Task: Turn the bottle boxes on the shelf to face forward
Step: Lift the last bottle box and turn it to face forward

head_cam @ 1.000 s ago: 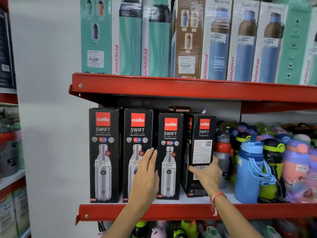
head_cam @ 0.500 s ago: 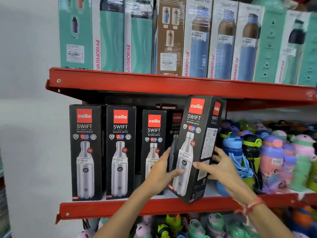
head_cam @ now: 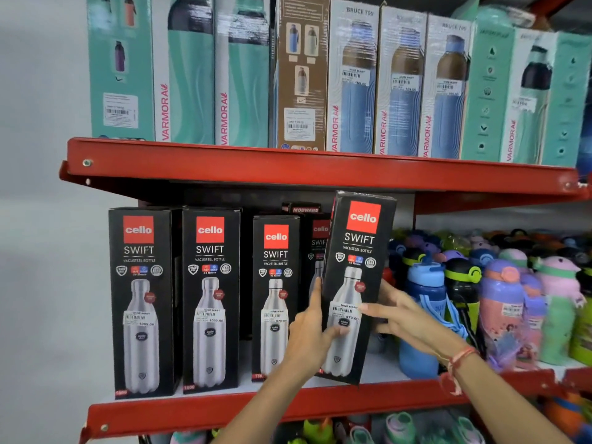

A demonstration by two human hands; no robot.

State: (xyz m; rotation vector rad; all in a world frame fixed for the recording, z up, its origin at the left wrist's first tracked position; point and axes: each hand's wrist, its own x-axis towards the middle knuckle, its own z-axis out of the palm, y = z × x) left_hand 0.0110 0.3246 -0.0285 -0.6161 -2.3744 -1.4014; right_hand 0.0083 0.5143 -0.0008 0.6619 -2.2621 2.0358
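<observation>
A black Cello Swift bottle box (head_cam: 357, 267) is held between both hands at the front of the red middle shelf (head_cam: 224, 408), its front face towards me and its top leaning slightly right. My left hand (head_cam: 309, 334) grips its left edge with the thumb on the front. My right hand (head_cam: 403, 318) holds its right side, fingers across the price label. Three more Cello boxes (head_cam: 141, 299) (head_cam: 209, 296) (head_cam: 275, 293) stand upright to the left, fronts forward. Another Cello box (head_cam: 318, 238) stands behind, mostly hidden.
Coloured plastic bottles (head_cam: 426, 302) crowd the shelf right of the held box. The upper red shelf (head_cam: 320, 168) carries tall Varmora boxes, one brown box (head_cam: 299, 72) showing its side. A grey wall lies to the left. More bottles sit below.
The rightmost Cello box, side-on a second ago, was lifted out and turned; it now faces front and stands more upright. Both hands moved onto it.
</observation>
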